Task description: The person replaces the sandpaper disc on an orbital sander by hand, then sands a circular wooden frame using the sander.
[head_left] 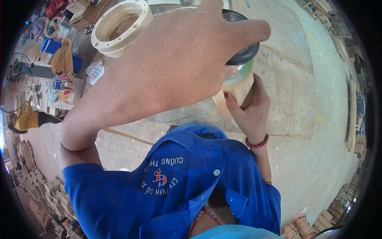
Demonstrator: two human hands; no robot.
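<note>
My left hand (171,59) is large and close to the camera, reaching from the left over a black round object (244,55). Its thumb and one finger show around the black rim; the other fingertips are hidden. Under the black part is a shiny, partly green, see-through section (242,73). Just below that, my right hand (252,103), with a red bead bracelet at the wrist, grips a pale wooden piece (240,93) between thumb and fingers. The wooden piece touches or lies very near the shiny section; their exact contact is hidden.
A pale wooden ring with holes (121,28) lies on the worktable (278,95) at upper left. Beyond it are a blue container (51,46), a brown cloth (63,57) and tools. Wood pieces (36,179) are stacked at lower left. Part of another person (26,117) shows at far left.
</note>
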